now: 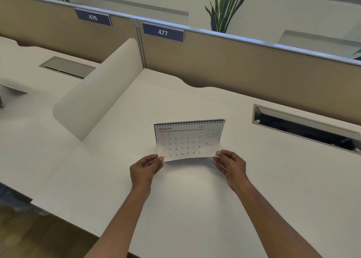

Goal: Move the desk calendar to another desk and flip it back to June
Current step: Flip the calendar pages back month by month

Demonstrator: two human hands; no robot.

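Note:
The spiral-bound desk calendar (187, 140) stands in the middle of the white desk (195, 209) marked 477, its facing page reading AUGUST 2026. That page is lifted and slightly curled. My left hand (145, 169) pinches the page's lower left corner. My right hand (229, 165) pinches its lower right corner. The calendar's base is hidden behind the raised page.
A rounded white divider (97, 93) separates this desk from desk 476 (29, 66) on the left. A tan partition wall (254, 68) runs along the back. An open cable tray (304, 126) sits at the right. Plants stand behind the partition.

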